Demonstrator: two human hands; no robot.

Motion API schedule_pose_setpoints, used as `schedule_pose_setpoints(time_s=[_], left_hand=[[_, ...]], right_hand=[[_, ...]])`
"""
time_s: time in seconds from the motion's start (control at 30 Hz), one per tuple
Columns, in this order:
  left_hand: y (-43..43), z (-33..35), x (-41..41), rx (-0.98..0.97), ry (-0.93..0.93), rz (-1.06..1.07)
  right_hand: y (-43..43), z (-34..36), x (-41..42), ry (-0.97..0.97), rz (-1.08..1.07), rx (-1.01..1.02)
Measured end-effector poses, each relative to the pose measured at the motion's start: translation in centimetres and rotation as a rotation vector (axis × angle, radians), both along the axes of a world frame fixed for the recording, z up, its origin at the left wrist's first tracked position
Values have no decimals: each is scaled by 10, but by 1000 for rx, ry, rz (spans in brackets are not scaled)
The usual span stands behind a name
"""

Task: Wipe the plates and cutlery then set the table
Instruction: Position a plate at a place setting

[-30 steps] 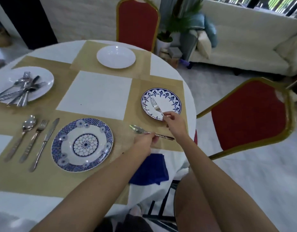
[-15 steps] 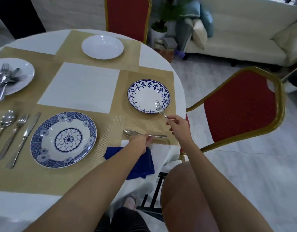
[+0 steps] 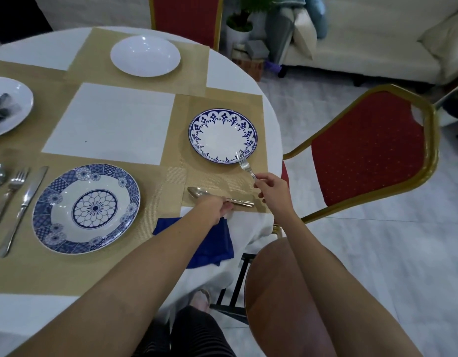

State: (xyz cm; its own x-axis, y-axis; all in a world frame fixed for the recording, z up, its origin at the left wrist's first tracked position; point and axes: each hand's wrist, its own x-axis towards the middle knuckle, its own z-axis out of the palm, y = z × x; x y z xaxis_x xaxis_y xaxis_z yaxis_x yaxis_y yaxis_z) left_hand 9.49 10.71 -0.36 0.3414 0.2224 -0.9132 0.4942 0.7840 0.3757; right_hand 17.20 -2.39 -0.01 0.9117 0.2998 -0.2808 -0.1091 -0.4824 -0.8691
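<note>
Fork (image 3: 244, 164): right hand (image 3: 273, 189) pinches the handle end, with the tines just beyond the pinch over the near rim of the small blue-rimmed plate (image 3: 220, 135). A second ago the tines sat over the plate's centre, so it's coming off toward the mat. That reads as placement, not wiping. Left of that pinch the spoon (image 3: 197, 193) lies flat on the gold placemat (image 3: 222, 180), left hand (image 3: 217, 207) curled on its handle, same spot as before. Blue cloth (image 3: 217, 246) sits idle under the left forearm. Round table with white tablecloth (image 3: 230, 73); red chair (image 3: 369, 143) right of the grip, sofa (image 3: 377, 34) beyond.
</note>
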Motion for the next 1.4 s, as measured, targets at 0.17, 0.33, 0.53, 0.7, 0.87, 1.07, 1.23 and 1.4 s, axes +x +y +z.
schedule_pose_setpoints(time_s=[0.17,0.33,0.53,0.7,0.87,1.07,1.23,1.4], left_hand=[[0,-1,-2,-1,-16,-81],[5,-7,-2,-9,1,-56],[10,-1,-13,45,-65,-77],[40,10,-39,826,-191,-342],[76,-7,-63,1399,-124,-585],[87,-23,-62,1415,74,-1179],[90,-32,-61,1406,193,-1309],[93,-41,-64,1420,210,-1377]], right_hand=[[0,0,-3,-8,1,2],[0,0,-6,-15,10,-12],[3,-2,-7,-40,15,-35],[17,-4,-8,-110,149,-84],[35,-12,-11,-196,342,-159],[51,-18,0,-280,468,-263],[62,-28,8,-319,568,-431],[63,-34,6,-388,590,-470]])
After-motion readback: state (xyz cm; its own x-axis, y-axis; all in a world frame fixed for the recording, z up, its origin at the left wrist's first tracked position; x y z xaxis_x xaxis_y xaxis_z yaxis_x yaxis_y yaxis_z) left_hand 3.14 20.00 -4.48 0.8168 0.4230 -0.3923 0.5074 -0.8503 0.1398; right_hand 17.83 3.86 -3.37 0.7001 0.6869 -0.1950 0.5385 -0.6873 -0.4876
